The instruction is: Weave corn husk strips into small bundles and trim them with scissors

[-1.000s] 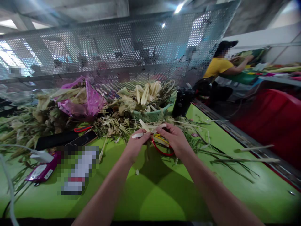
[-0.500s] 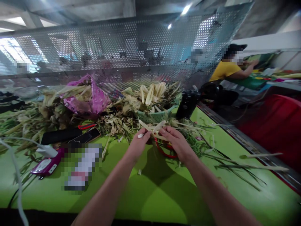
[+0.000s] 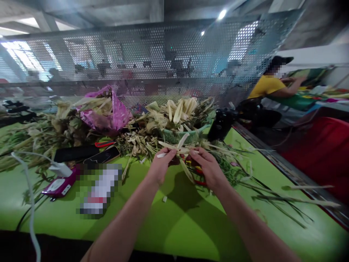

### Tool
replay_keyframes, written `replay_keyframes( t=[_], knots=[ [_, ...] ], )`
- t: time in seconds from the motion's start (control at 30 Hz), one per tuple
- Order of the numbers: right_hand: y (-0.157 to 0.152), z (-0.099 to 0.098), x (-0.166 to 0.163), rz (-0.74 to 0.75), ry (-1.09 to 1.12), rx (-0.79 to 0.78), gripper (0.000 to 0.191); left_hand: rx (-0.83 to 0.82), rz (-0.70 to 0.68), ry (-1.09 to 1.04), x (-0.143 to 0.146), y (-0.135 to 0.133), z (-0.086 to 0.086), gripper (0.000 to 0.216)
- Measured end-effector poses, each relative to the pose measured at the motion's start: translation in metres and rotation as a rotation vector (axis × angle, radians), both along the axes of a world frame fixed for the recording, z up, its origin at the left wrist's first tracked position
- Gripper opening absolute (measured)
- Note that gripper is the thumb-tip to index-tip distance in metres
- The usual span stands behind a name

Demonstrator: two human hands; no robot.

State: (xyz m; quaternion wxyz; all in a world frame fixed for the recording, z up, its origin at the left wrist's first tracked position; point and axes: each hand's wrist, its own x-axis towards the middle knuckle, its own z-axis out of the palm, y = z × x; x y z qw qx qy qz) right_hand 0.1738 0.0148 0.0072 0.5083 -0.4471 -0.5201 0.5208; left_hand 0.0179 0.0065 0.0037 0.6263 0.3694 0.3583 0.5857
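Pale strips of dried husk [image 3: 181,148] cross one another between my two hands, above the green table. My left hand [image 3: 161,165] pinches their left side between thumb and fingers, and a small white piece shows at its fingers. On the other side my right hand [image 3: 207,165] grips the strips with thumb and forefinger. One strip points up and another hangs down toward the table. Under my right hand lie red-handled scissors [image 3: 201,182], partly hidden. Just beyond my hands is a green basket [image 3: 174,136] heaped with pale husks.
A black bottle [image 3: 221,125] stands right of the basket. To the left are a pink plastic bag [image 3: 120,112] with husks, a dark phone [image 3: 102,155], a purple power bank [image 3: 60,185] and a white cable. Long stalks lie at right; a person in yellow sits beyond.
The husk strips have shifted in my fingers: one now stands more upright, and another hangs down beside my right hand. The camera view has moved slightly.
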Motion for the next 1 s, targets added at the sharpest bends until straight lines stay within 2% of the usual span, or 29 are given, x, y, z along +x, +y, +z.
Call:
replay_keyframes(
  t=[0.1, 0.2, 0.43, 0.57, 0.63, 0.77, 0.9, 1.0],
  knots=[
    [-0.004, 0.001, -0.003, 0.080, 0.023, -0.070, 0.034, 0.016, 0.131, 0.044, -0.003, 0.002, 0.001, 0.027],
    [-0.008, 0.000, -0.010, 0.177, -0.080, -0.060, 0.033, 0.015, 0.207, 0.024, -0.003, 0.003, 0.001, 0.027],
    [-0.012, -0.017, -0.023, 0.100, -0.510, 0.323, 0.025, -0.114, 0.209, -0.156, 0.001, 0.002, -0.002, 0.026],
    [-0.013, -0.014, -0.022, 0.122, -0.619, 0.361, 0.026, -0.129, 0.175, -0.186, 0.003, 0.002, -0.003, 0.027],
    [-0.013, -0.008, -0.018, 0.085, -0.581, 0.327, 0.024, -0.085, 0.163, -0.153, 0.003, 0.000, -0.001, 0.026],
    [-0.013, 0.003, -0.010, -0.027, -0.310, 0.250, 0.029, -0.024, 0.117, -0.077, 0.004, -0.004, 0.004, 0.027],
    [-0.011, 0.004, -0.006, -0.075, -0.153, 0.169, 0.027, -0.041, 0.012, -0.107, 0.004, -0.004, 0.004, 0.030],
    [-0.008, 0.001, -0.003, -0.049, -0.125, 0.105, 0.026, -0.021, 0.004, -0.071, 0.003, -0.002, 0.001, 0.030]
  ],
)
